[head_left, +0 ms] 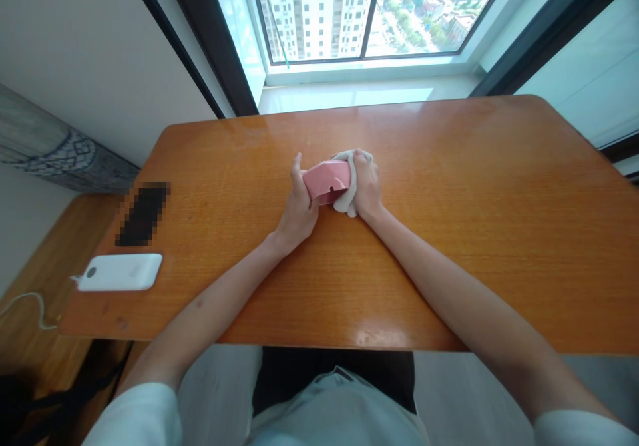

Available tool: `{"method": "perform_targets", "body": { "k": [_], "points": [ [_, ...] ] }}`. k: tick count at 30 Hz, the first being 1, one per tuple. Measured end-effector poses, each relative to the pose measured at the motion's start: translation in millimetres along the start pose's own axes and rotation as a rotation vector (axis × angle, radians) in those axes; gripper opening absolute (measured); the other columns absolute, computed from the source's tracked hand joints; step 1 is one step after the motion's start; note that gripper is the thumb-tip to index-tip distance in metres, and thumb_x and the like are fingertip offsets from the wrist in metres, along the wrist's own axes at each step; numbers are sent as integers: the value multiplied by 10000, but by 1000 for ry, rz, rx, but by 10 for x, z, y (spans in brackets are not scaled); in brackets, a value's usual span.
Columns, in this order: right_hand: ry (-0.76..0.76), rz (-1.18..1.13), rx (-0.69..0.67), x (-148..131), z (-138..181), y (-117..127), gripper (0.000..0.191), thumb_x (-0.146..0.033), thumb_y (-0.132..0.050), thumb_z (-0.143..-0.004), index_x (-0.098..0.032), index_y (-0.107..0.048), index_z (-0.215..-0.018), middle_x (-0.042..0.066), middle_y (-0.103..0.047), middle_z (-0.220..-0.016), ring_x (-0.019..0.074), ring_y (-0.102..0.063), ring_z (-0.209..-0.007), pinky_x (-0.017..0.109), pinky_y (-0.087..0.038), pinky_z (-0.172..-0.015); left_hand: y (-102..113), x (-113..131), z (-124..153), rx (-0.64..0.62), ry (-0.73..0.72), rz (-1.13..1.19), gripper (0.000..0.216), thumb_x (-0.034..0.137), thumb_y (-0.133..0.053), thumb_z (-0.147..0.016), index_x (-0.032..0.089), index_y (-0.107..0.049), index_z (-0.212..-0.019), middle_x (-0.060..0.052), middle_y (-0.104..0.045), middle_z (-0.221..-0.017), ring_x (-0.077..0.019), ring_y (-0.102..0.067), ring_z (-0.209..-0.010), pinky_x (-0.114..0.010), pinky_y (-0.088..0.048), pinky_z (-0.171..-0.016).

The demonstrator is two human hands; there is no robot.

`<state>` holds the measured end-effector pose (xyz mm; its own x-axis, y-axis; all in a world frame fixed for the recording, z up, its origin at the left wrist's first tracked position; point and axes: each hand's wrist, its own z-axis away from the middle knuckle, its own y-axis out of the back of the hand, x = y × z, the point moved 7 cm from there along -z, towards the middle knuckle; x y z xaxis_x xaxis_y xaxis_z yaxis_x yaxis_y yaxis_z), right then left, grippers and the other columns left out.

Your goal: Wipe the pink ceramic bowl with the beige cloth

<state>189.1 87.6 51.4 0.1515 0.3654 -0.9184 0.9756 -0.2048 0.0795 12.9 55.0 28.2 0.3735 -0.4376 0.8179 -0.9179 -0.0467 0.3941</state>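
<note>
A glossy pink object (327, 178), box-like with a small notch in its lower edge, is held up over the middle of the wooden table. My left hand (298, 206) grips its left end, thumb raised along the side. A pale grey-white cloth (346, 203) wraps the right end of the pink object. My right hand (368, 183) is closed on that cloth, pressing it against the object. The cloth and fingers hide the object's right end, so its exact kind does not show.
On the left of the wooden table (474, 233) lie a white power bank-like device (122, 272) with a cable and a pixelated dark rectangle (144, 213). A window (364, 13) stands beyond the far edge, and a patterned curtain (74, 150) hangs at the left.
</note>
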Motion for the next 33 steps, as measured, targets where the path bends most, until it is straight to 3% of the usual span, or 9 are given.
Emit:
{"method": "perform_targets", "body": {
  "k": [5,8,11,15,17,21,26,30,33],
  "points": [
    [84,121,-45,-334,-30,8,690,-724,-310,-1136,-251,-755,-902,42,-796,-894,215,-730,-869,378,-556,-865,-51,-53,-6,-73,35,-120,800,380,-578,-1084,228,-151,-1744,-222,-593,-1587,-333,-651,-1380,-589,-488,-1230],
    [251,464,-126,-672,-52,-1,590,-592,-337,-1166,-244,-715,-875,79,-781,-894,253,-703,-882,418,-519,-888,-128,-12,-17,-143,6,-320,693,418,-651,-1042,187,-385,-1639,-238,-561,-1655,-390,-531,-1553,-653,-387,-1310],
    [397,814,-254,-861,6,-137,425,-446,-425,-1145,-225,-712,-922,125,-797,-985,307,-691,-963,458,-484,-909,-137,63,-31,-137,-29,-359,597,470,-687,-1031,186,-511,-1525,-225,-622,-1590,-386,-572,-1519,-634,-417,-1294],
    [466,978,-341,-935,138,-328,286,-381,-512,-1102,-200,-721,-1026,153,-803,-1101,331,-676,-1030,464,-463,-910,-27,179,-22,-36,-105,-141,766,543,-677,-1054,225,-319,-1651,-211,-609,-1580,-326,-665,-1416,-546,-539,-1202],
    [462,948,-339,-937,166,-359,281,-388,-511,-1104,-204,-713,-1034,147,-797,-1103,321,-670,-1028,456,-461,-908,11,236,1,-13,-165,-83,732,505,-603,-1100,261,-235,-1683,-196,-568,-1617,-298,-652,-1438,-513,-555,-1201],
    [365,626,-318,-809,107,-266,443,-484,-402,-1154,-238,-669,-899,91,-763,-966,271,-656,-934,435,-478,-903,1,260,31,-25,-209,-102,530,380,-471,-1141,294,-287,-1631,-168,-516,-1639,-278,-588,-1488,-513,-519,-1255],
    [-14,-12,-156,-151,-76,-23,664,-745,-335,-1120,-249,-659,-821,19,-686,-815,199,-645,-817,371,-527,-838,16,125,11,11,-114,-81,457,353,-513,-1109,260,-330,-1518,-167,-575,-1485,-250,-653,-1263,-473,-570,-1108],
    [-179,-77,-54,187,-118,27,707,-854,-424,-1043,-249,-627,-740,-24,-592,-687,166,-567,-698,344,-505,-735,43,114,-1,10,-52,-35,397,365,-495,-1114,262,-335,-1463,-153,-587,-1428,-231,-657,-1195,-437,-568,-1059],
    [-70,5,-106,-93,-77,-24,703,-808,-353,-1090,-253,-692,-824,4,-685,-766,193,-641,-766,368,-545,-787,57,157,9,8,-31,-34,371,353,-483,-1115,265,-350,-1450,-147,-605,-1416,-229,-665,-1185,-432,-574,-1055]
  ]
}}
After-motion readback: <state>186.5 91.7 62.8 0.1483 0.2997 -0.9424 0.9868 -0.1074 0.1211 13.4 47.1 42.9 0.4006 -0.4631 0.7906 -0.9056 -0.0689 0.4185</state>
